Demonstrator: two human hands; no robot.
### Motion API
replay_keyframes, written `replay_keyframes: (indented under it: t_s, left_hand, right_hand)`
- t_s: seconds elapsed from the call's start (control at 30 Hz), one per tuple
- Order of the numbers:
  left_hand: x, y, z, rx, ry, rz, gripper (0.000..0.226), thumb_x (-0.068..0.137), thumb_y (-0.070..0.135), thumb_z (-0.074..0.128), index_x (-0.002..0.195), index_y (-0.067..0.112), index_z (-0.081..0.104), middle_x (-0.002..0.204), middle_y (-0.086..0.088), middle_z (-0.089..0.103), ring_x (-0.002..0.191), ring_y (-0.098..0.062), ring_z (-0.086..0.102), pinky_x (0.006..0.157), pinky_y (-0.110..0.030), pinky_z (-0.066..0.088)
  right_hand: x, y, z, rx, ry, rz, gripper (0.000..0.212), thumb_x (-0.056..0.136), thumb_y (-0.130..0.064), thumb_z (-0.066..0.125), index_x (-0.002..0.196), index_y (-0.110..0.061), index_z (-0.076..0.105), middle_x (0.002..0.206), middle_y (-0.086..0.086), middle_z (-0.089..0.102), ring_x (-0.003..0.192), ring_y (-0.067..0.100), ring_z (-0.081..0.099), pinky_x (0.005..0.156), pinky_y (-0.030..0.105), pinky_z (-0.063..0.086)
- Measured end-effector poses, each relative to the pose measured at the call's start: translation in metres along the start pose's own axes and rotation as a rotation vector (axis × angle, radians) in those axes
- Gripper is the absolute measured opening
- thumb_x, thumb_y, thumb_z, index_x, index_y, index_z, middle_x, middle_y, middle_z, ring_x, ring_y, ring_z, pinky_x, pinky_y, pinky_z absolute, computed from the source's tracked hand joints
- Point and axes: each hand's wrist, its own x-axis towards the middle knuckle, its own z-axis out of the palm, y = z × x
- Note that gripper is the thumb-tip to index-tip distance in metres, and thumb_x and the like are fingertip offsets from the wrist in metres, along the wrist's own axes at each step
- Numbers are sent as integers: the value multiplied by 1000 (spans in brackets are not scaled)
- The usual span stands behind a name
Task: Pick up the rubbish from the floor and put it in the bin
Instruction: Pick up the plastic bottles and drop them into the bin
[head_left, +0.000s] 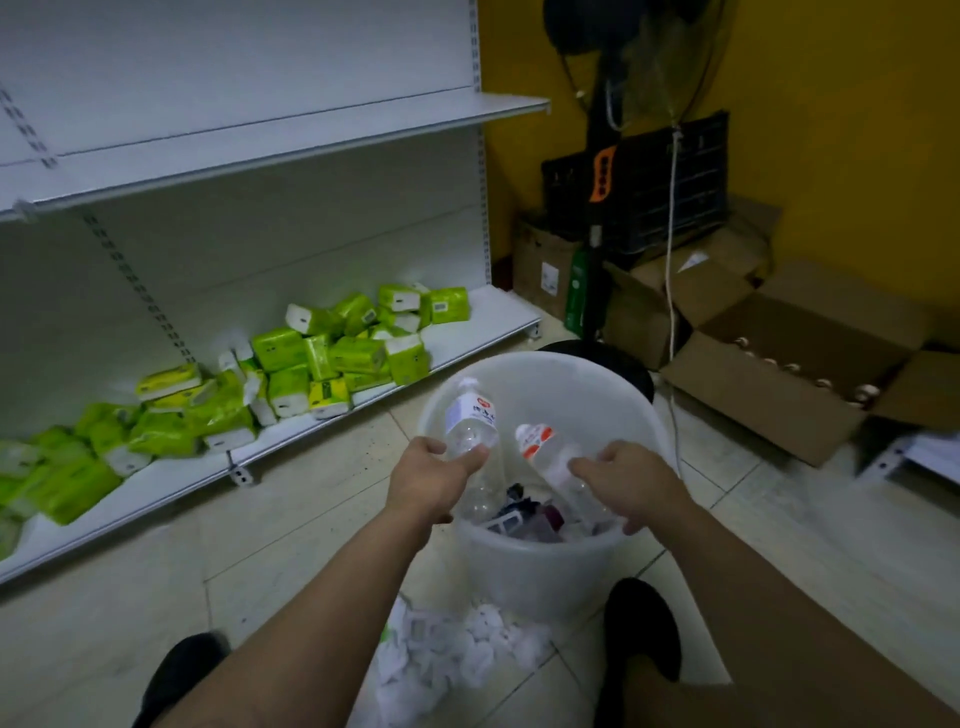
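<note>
A white translucent bin (550, 366) stands on the tiled floor in front of me, with dark wrappers and white scraps at its bottom. My left hand (428, 480) is at the bin's left rim, thumb and fingers round a clear plastic bottle (470, 418) with a white label that points up inside the bin. My right hand (631, 480) hovers over the right side of the bin, its fingers spread and loose above a second clear bottle (537, 441) with a red label, which looks blurred. Crumpled white rubbish (457, 657) lies on the floor just before the bin.
A white shelf unit (322, 415) on the left carries several green tissue packs (337, 353). Open cardboard boxes (779, 364), a black crate (649, 176) and a standing fan (597, 260) fill the right corner by the yellow wall. My black shoes (644, 623) flank the rubbish.
</note>
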Motion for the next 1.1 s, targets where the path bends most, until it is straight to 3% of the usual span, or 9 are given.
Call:
replay_keyframes:
  t_s: [0.17, 0.3, 0.37, 0.43, 0.5, 0.6, 0.8, 0.97, 1.1]
  left_hand:
    - [21, 6, 34, 37, -50, -79, 55, 71, 52, 75, 103, 12, 56, 98, -10, 64, 81, -24, 63, 65, -39, 60]
    - [37, 5, 47, 79, -80, -104, 55, 70, 51, 76, 101, 12, 54, 100, -12, 63, 83, -26, 63, 61, -39, 59]
    - [42, 6, 52, 91, -78, -103, 60, 70, 55, 74, 105, 10, 55, 105, -12, 64, 85, -27, 62, 55, -34, 57]
    - [44, 5, 56, 188, -48, -42, 71, 69, 61, 71, 115, 9, 54, 111, -6, 61, 90, -25, 60, 54, -29, 51]
    - [40, 2, 56, 374, 11, 69, 77, 67, 65, 69, 123, 15, 50, 111, -1, 59, 90, -21, 57, 65, -28, 45]
    - [27, -10, 44, 499, 39, 218, 65, 67, 61, 69, 118, 24, 52, 92, 6, 63, 72, -11, 57, 68, -28, 44]
    - [4, -37, -14, 466, 100, 448, 49, 73, 44, 72, 115, 23, 58, 112, 1, 64, 95, -18, 61, 82, -30, 49]
    - [-13, -75, -74, 497, 143, 397, 49, 76, 42, 70, 118, 22, 56, 116, 1, 63, 106, -20, 59, 88, -34, 48]
    - [-25, -118, -102, 584, 71, 308, 54, 77, 43, 70, 124, 21, 54, 125, -3, 59, 112, -22, 55, 91, -37, 49]
  right_hand:
    - [20, 27, -14, -55, 3, 17, 53, 80, -57, 53, 104, -10, 61, 94, 10, 65, 73, 26, 62, 64, 41, 61]
    - [32, 42, -17, -6, 30, 36, 59, 80, -61, 51, 107, -9, 60, 101, 11, 65, 77, 26, 62, 65, 43, 61]
    - [34, 43, -16, 65, 58, 65, 66, 81, -63, 49, 122, -11, 53, 115, 12, 60, 88, 27, 60, 72, 43, 59]
    - [36, 41, -16, 91, 93, 45, 73, 83, -65, 47, 134, -13, 45, 131, 12, 53, 109, 31, 55, 91, 43, 51]
    - [34, 38, -15, 22, 103, -33, 74, 83, -65, 47, 137, -16, 41, 138, 10, 50, 121, 30, 50, 98, 40, 41]
    - [25, 29, -8, -45, 106, -182, 74, 80, -61, 56, 139, -21, 36, 139, 7, 49, 121, 27, 50, 95, 38, 41]
    - [-9, -9, 21, -101, 122, -410, 85, 76, -56, 66, 145, -28, 24, 143, 4, 39, 127, 24, 41, 102, 39, 38]
    - [-54, -46, 65, -132, 51, -560, 71, 80, -46, 64, 141, -28, 33, 137, 4, 44, 121, 24, 48, 99, 41, 43]
    - [-88, -60, 120, -254, -89, -685, 62, 83, -44, 61, 137, -27, 35, 135, 2, 45, 115, 22, 53, 92, 36, 46]
